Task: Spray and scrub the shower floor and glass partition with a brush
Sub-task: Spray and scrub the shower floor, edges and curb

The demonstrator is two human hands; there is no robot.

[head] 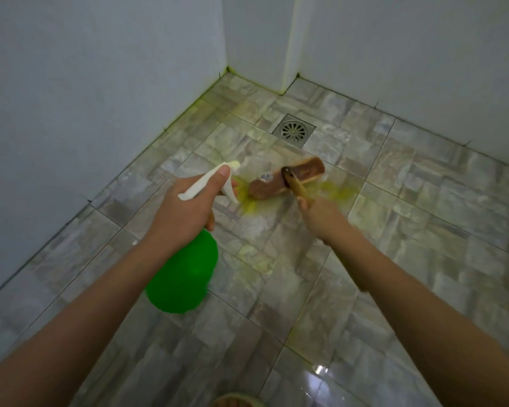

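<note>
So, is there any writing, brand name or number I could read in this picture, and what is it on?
No text here can be read.
brush: a small pale sticker on its head, too blurred to read.
spray bottle: no label or print shows on the side in view.

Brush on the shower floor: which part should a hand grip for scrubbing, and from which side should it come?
Grip the wooden handle, coming from the near side. It slants up and back toward the person from the brown brush head, which lies on the tiled floor. The right hand grips it so, at the handle's near end.
</note>
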